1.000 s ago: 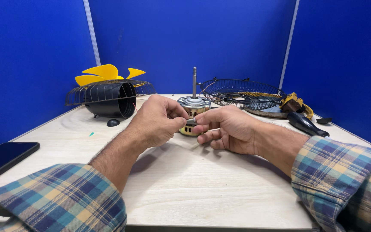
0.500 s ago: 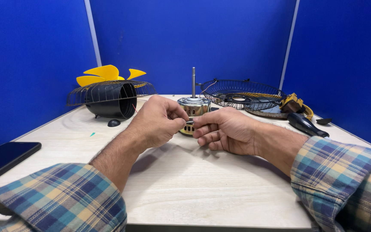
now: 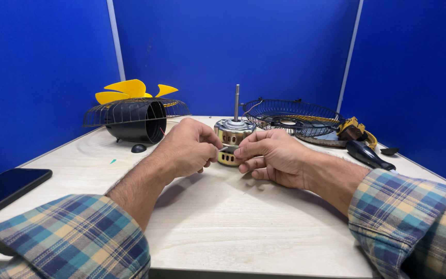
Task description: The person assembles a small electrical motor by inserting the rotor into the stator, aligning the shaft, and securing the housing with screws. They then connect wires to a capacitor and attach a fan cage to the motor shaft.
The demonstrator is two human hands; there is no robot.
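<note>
Two forearms in blue, yellow and teal plaid flannel sleeves (image 3: 73,237) reach in from the near edge of a pale wooden table (image 3: 243,227), and the hands meet at the table's middle, just in front of a small round fan motor of silver and brass-coloured metal (image 3: 232,135) with a thin steel shaft standing straight up. The left hand (image 3: 187,150) is curled with thumb and forefinger pinched together; the right hand (image 3: 272,157) mirrors it, fingertips pressed shut on a small pale piece (image 3: 228,149) — a wire end or tab, too small to tell — held against the motor's near side. Compared with half a second and a second ago, hands and motor sit in almost the same place; only the fingertips have shifted slightly, so the fine work at the motor appears ongoing rather than finished. Left of the motor, near the table's edge, lies a dark flat phone (image 3: 6,188), partly cut off. Further back and left of the motor rests a black cylindrical housing (image 3: 135,120) under a wire fan guard, with yellow plastic fan blades (image 3: 130,89) behind. Back and right of the motor lie a black wire fan guard (image 3: 292,111), a yellow-and-black tool (image 3: 354,130) and a black handle (image 3: 368,155) — their full shapes are hard to make out. Blue partition walls (image 3: 233,46) enclose everything.
</note>
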